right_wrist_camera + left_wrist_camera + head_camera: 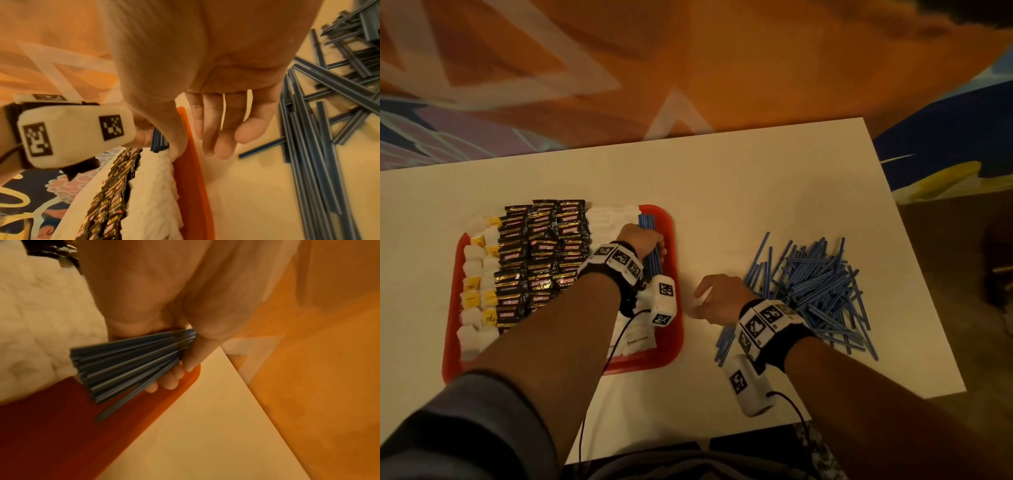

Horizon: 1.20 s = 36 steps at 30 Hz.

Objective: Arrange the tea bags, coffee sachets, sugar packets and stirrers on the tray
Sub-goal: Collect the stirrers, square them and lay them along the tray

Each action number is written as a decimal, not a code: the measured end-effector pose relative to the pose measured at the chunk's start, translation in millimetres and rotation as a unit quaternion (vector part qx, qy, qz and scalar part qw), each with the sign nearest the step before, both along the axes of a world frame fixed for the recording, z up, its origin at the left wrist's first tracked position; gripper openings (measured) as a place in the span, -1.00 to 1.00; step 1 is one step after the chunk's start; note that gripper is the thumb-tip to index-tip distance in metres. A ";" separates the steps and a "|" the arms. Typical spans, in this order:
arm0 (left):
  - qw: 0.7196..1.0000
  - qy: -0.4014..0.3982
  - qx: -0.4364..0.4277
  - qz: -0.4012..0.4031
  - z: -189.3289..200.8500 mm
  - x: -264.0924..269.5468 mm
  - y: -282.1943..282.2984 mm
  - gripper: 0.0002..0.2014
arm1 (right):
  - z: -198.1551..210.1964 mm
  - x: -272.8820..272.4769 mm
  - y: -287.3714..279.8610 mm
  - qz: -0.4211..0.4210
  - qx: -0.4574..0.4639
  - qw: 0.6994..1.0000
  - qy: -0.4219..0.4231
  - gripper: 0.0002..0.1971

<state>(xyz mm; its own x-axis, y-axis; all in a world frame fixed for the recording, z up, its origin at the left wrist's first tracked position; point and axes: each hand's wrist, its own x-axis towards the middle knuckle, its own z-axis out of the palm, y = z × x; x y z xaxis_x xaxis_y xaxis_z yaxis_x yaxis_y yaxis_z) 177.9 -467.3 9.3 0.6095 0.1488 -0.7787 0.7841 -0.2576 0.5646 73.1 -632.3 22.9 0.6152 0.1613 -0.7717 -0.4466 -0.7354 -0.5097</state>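
Stirrers (652, 240) bundled in curled left hand (643, 240), axis 12–6 o'clock over tray (671, 329); right hand (719, 301) loose, empty.

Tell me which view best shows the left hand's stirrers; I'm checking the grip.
Left wrist: the stirrers fan out, fingers curled round them. The head view shows the left hand hiding their middle; the right wrist view shows only their ends.

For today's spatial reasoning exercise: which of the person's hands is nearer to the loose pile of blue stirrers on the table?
Right. The right hand hovers at the pile of blue stirrers' left edge, fingers relaxed. The left hand is farther away over the red tray, gripping a bundle of stirrers.
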 end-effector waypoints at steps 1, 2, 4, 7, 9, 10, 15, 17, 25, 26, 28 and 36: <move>1.000 0.005 0.021 -0.015 -3.4 2.8 -1.7 -0.92 | -1.3 -0.1 -3.5 -0.005 0.004 1.000 0.001 -0.63; 0.999 0.006 0.041 -0.029 -6.8 5.3 -3.3 -0.95 | -1.8 0.2 -6.0 -0.008 0.006 1.000 0.001 -0.65; 0.995 0.001 0.088 -0.057 -11.3 8.8 -5.5 -0.86 | -3.4 1.1 -10.7 -0.015 0.012 1.000 -0.002 -0.69; 0.976 -0.005 0.173 -0.131 -5.3 9.9 -8.7 -0.77 | -5.3 1.8 -15.4 -0.025 0.019 0.999 -0.003 -0.70; 0.966 -0.005 0.202 -0.163 1.1 9.4 -10.9 -0.82 | -6.5 1.9 -17.1 -0.031 0.021 0.999 -0.006 -0.73; 0.962 -0.004 0.213 -0.170 0.2 10.0 -11.1 -0.83 | -7.0 1.9 -17.6 -0.032 0.022 0.999 -0.008 -0.74; 0.955 -0.008 0.241 -0.170 -7.6 7.3 -9.2 -0.72 | -8.3 2.9 -16.3 -0.031 0.019 0.999 -0.011 -0.77; 0.955 -0.027 0.237 -0.177 -6.6 3.1 -11.9 -0.80 | -7.4 2.7 -14.8 -0.030 0.021 0.999 -0.012 -0.77; 0.958 -0.092 0.231 -0.144 0.1 -24.2 -13.9 -0.57 | -1.2 -4.2 -14.8 -0.038 0.038 0.998 -0.012 -0.75; 0.953 -0.107 0.235 -0.155 -0.3 -28.2 -13.5 -0.55 | 0.1 -5.9 -16.1 -0.040 0.040 0.998 -0.012 -0.75; 0.940 -0.139 0.242 -0.199 -1.0 -37.7 -14.5 -0.56 | 1.4 -9.8 -19.0 -0.044 0.041 0.998 -0.012 -0.75; 0.894 -0.154 0.251 -0.339 -3.3 -61.5 -15.1 -0.56 | 4.2 -25.6 -29.1 -0.042 0.018 0.999 -0.022 -0.79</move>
